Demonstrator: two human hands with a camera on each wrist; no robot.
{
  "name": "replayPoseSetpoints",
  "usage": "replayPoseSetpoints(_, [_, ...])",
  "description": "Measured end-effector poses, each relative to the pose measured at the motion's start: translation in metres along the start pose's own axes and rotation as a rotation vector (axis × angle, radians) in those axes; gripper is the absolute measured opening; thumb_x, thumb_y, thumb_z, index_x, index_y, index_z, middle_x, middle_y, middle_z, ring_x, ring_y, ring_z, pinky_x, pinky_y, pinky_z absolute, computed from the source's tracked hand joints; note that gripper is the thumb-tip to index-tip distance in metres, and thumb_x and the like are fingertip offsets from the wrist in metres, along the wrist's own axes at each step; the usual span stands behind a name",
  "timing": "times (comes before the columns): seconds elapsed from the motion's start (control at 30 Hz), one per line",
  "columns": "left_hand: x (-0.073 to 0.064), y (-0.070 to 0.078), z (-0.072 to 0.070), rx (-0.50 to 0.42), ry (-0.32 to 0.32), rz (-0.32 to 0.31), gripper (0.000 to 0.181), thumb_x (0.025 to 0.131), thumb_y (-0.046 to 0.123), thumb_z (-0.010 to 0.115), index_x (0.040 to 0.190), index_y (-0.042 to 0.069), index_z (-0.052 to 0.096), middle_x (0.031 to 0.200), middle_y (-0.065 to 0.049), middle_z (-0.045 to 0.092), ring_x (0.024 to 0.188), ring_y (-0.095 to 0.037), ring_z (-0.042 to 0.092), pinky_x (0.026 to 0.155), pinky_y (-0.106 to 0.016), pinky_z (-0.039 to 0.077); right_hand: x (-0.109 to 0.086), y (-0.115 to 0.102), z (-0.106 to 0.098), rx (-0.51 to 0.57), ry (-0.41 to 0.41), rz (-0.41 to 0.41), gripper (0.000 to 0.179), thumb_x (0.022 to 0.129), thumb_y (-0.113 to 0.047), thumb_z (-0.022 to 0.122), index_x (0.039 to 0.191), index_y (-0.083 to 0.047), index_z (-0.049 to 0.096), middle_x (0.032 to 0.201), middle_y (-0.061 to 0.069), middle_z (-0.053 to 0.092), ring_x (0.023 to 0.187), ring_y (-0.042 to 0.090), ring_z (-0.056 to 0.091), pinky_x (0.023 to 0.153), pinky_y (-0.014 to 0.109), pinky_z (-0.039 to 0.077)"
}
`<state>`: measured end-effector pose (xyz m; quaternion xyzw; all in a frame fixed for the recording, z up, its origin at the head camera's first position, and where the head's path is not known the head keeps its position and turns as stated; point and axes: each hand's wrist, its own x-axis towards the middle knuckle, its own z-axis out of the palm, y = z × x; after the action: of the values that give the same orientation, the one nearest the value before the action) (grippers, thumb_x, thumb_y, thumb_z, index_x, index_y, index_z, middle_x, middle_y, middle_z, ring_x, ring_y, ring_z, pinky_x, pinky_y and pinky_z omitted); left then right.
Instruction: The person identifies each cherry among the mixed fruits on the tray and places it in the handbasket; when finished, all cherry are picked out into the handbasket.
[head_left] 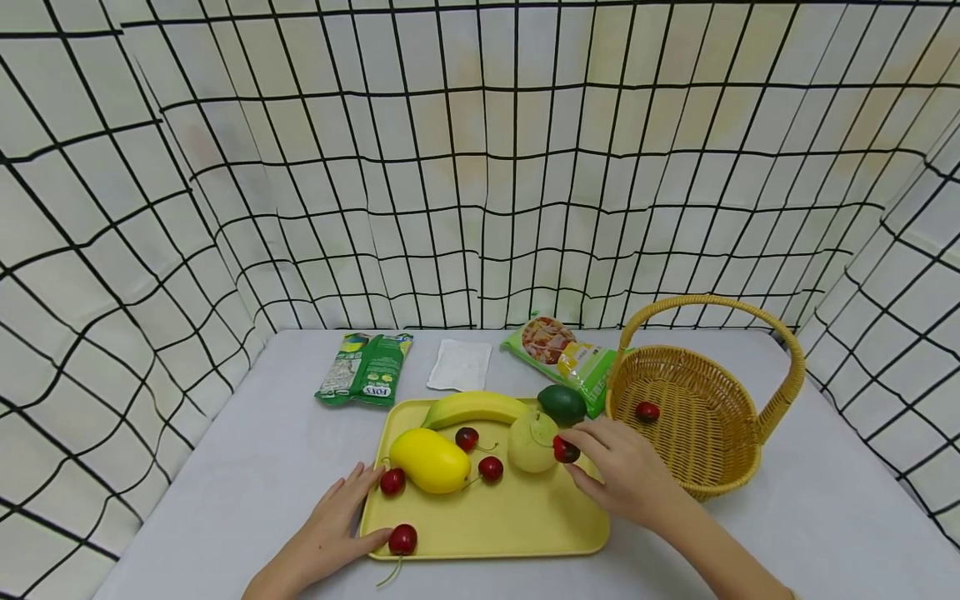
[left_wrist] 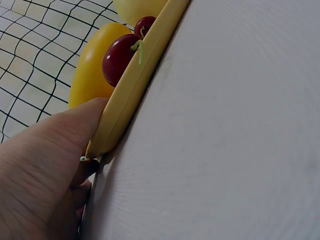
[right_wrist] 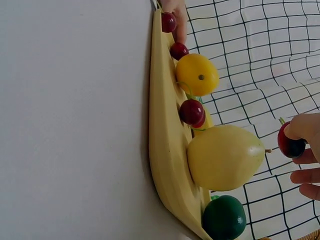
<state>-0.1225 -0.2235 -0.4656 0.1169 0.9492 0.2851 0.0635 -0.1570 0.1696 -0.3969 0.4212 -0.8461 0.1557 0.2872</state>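
My right hand (head_left: 618,471) pinches a dark red cherry (head_left: 566,449) between thumb and fingertips, raised above the right part of the yellow tray (head_left: 517,529). My left hand (head_left: 337,525) rests along the tray's left edge, fingers extended, thumb over the rim beside a cherry (head_left: 402,539) at the front left corner. Another cherry (head_left: 392,481) lies near its fingertips. Two more cherries, one at the middle (head_left: 491,469), lie between a yellow mango (head_left: 431,461) and a pale round pear (head_left: 533,442). Behind them are a banana (head_left: 476,407) and a dark green avocado (head_left: 562,404).
A wicker basket (head_left: 723,454) with a tall handle stands right of the tray, with one cherry (head_left: 647,412) inside. Behind the tray lie a green snack bag (head_left: 365,369), a white packet (head_left: 460,364) and a green-yellow food bag (head_left: 562,354). Black-lined white cloth walls surround the table.
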Motion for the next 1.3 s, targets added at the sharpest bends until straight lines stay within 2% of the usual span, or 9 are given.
replayPoseSetpoints(0.27, [0.0, 0.0, 0.0, -0.004, -0.001, 0.007, 0.091, 0.073, 0.064, 0.061, 0.139, 0.005, 0.037, 0.142, -0.017, 0.035, 0.134, -0.037, 0.021, 0.107, -0.055, 0.013, -0.006, 0.012, -0.008, -0.037, 0.036, 0.066, 0.03, 0.088, -0.031, 0.055, 0.105, -0.008, 0.064, 0.097, 0.0, 0.061, 0.087, 0.015, 0.057, 0.072, 0.031, 0.051])
replayPoseSetpoints(0.47, [0.0, -0.001, 0.001, -0.001, -0.001, 0.008, 0.091, 0.073, 0.064, 0.061, 0.139, 0.006, 0.037, 0.142, -0.017, 0.035, 0.134, -0.036, 0.021, 0.107, -0.055, 0.013, -0.011, 0.02, -0.014, -0.042, 0.053, 0.124, 0.028, 0.087, -0.03, 0.058, 0.103, -0.008, 0.064, 0.098, 0.0, 0.061, 0.087, 0.016, 0.057, 0.071, 0.032, 0.051])
replayPoseSetpoints(0.8, [-0.001, -0.001, 0.002, -0.001, 0.004, 0.004, 0.09, 0.073, 0.063, 0.062, 0.139, 0.007, 0.037, 0.143, -0.016, 0.035, 0.134, -0.036, 0.022, 0.107, -0.054, 0.013, -0.024, 0.035, -0.022, -0.074, 0.058, 0.18, 0.031, 0.077, -0.021, 0.069, 0.105, -0.007, 0.064, 0.098, 0.001, 0.062, 0.087, 0.016, 0.058, 0.071, 0.033, 0.052])
replayPoseSetpoints(1.07, [-0.002, -0.001, 0.001, -0.004, 0.003, 0.001, 0.09, 0.073, 0.063, 0.062, 0.14, 0.007, 0.037, 0.143, -0.016, 0.035, 0.134, -0.035, 0.022, 0.107, -0.055, 0.014, -0.036, 0.053, -0.02, -0.1, 0.095, 0.182, 0.032, 0.083, -0.029, 0.058, 0.105, -0.006, 0.063, 0.096, 0.004, 0.063, 0.085, 0.018, 0.06, 0.067, 0.035, 0.053])
replayPoseSetpoints(1.3, [-0.001, -0.001, 0.0, -0.002, 0.0, 0.01, 0.09, 0.074, 0.063, 0.061, 0.139, 0.007, 0.037, 0.143, -0.016, 0.035, 0.134, -0.036, 0.021, 0.107, -0.055, 0.013, -0.045, 0.065, -0.019, -0.122, 0.092, 0.226, 0.034, 0.08, -0.029, 0.059, 0.104, -0.005, 0.063, 0.093, 0.005, 0.063, 0.082, 0.019, 0.06, 0.066, 0.035, 0.053])
